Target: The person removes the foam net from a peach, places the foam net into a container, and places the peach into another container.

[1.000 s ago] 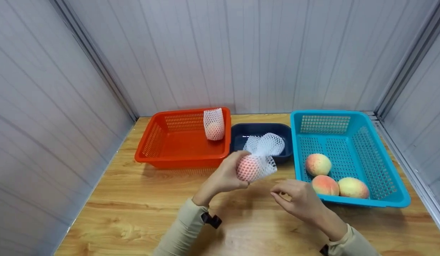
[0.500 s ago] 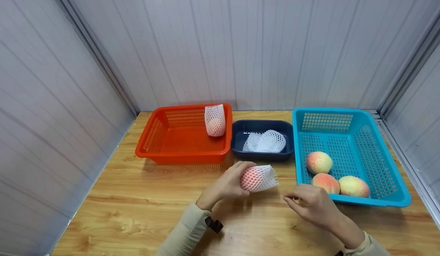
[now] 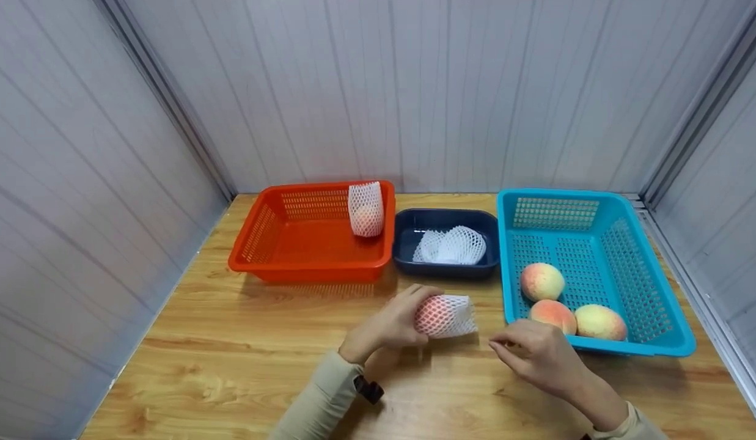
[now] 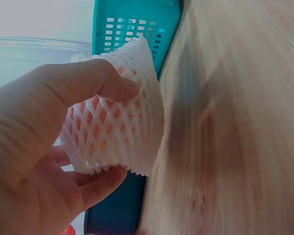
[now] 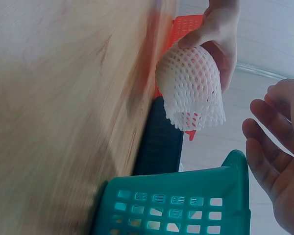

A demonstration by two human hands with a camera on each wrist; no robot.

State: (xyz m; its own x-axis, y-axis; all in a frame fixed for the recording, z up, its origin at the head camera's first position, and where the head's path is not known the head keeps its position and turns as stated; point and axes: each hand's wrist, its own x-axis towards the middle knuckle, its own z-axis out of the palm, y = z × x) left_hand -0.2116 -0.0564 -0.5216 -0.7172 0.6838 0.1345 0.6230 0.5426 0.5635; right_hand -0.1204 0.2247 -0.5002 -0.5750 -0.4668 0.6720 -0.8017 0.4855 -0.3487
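"Left hand (image 3: 390,324): holding what?"

"One peach (image 3: 434,316) in a white net (image 3: 462,318), thumb and fingers curled round it. Net's loose end points toward the right hand (image 3: 546,357)."

"Peach position?"

"Over the table (image 3: 231,366), in front of the dark tray (image 3: 445,269). Contact with the wood: can't tell."

"Right hand?"

"Near the net's loose end but apart from it, fingers loosely bent, beside the blue basket (image 3: 634,349)."

"Contents?"

"Blue basket: three bare peaches (image 3: 541,282), near end. Tray: spare netting (image 3: 463,247). Red basket (image 3: 316,267): netted fruit (image 3: 366,220), tray side."
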